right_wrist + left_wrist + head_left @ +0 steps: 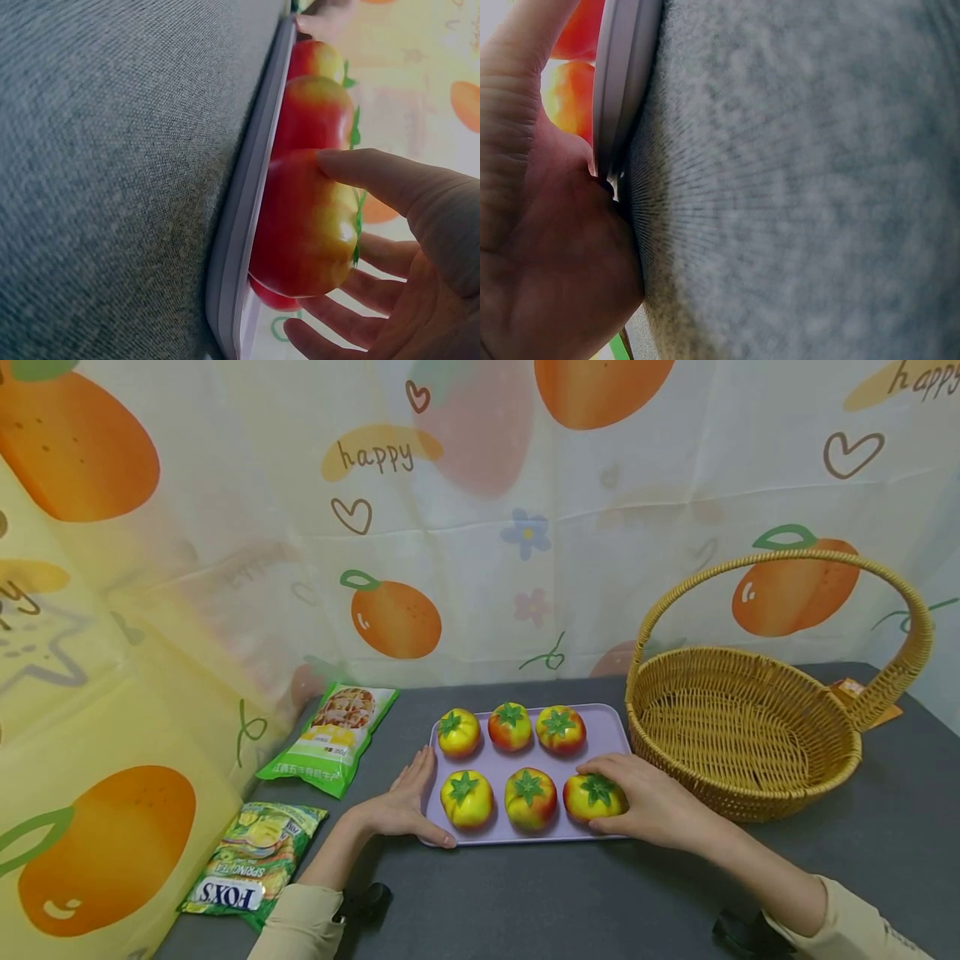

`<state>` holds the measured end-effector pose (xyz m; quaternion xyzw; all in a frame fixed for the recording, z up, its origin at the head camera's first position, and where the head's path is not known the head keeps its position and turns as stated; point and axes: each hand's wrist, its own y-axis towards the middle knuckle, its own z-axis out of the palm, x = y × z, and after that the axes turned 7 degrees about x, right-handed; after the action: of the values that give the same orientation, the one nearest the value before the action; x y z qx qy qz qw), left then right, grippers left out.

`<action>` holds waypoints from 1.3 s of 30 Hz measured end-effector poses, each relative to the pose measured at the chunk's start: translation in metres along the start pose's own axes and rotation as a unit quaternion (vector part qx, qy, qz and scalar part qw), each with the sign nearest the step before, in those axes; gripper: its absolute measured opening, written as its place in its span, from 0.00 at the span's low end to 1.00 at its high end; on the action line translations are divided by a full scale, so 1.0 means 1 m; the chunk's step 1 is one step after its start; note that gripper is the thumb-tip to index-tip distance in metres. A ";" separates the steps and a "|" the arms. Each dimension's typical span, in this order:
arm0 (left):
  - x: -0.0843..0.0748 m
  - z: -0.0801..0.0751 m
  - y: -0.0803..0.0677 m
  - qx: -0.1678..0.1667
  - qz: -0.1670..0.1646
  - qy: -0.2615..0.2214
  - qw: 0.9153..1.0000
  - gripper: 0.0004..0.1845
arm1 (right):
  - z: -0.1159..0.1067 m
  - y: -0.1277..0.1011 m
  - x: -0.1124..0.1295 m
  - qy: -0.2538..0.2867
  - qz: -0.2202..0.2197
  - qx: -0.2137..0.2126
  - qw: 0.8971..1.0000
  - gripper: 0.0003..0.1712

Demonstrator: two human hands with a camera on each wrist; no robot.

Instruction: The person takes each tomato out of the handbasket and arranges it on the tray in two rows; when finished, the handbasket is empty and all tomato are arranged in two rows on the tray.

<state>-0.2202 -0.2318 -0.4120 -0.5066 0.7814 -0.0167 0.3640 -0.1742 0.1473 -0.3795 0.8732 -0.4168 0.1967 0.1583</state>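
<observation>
A lilac tray point(491, 766) lies on the dark table, bearing two rows of three red-and-yellow tomatoes with green star-shaped leaf tops. My right hand point(651, 797) holds the front right tomato point(592, 797), thumb on the near side and fingers round the far side; in the right wrist view this tomato point(304, 225) sits low at the tray's rim. My left hand point(401, 806) rests against the tray's left edge, fingers stretched along it and thumb at the front corner. In the left wrist view the palm point(562, 247) lies beside the tray rim point(622, 82).
A wicker basket point(750, 802) with a tall arched handle stands right of the tray. Left of it lie a green snack bag point(337, 735) and a FOX'S candy bag point(255, 856). An orange packet point(851, 689) is partly hidden behind the basket. A printed cloth hangs behind.
</observation>
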 end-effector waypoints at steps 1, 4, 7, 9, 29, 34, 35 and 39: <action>0.000 0.000 0.000 0.000 0.001 -0.001 1.000 0.77 | 0.000 0.000 0.000 0.000 0.000 0.000 1.000 0.31; 0.000 0.000 0.001 -0.001 0.003 -0.003 1.000 0.77 | 0.000 0.000 0.001 0.003 0.000 -0.001 1.000 0.31; 0.000 0.000 0.001 0.000 0.004 -0.002 1.000 0.77 | 0.000 0.000 0.001 0.004 -0.001 -0.002 1.000 0.31; 0.000 0.000 0.001 0.000 0.006 -0.001 1.000 0.77 | 0.000 -0.001 0.001 0.003 -0.002 -0.003 1.000 0.32; -0.001 0.000 -0.001 0.000 0.007 -0.004 1.000 0.77 | -0.008 -0.007 0.005 -0.005 0.002 -0.014 1.000 0.33; -0.001 -0.001 -0.001 0.003 0.006 -0.005 1.000 0.77 | -0.011 -0.010 0.006 -0.007 0.006 -0.023 1.000 0.34; -0.001 -0.001 -0.001 0.002 0.007 -0.004 1.000 0.77 | -0.012 -0.011 0.006 -0.006 0.008 -0.024 1.000 0.34; -0.001 0.000 -0.001 0.001 0.009 -0.004 1.000 0.76 | -0.015 -0.013 0.006 -0.004 0.013 -0.029 0.999 0.35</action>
<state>-0.2196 -0.2317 -0.4109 -0.4989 0.7845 -0.0123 0.3682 -0.1635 0.1574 -0.3649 0.8635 -0.4345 0.1831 0.1791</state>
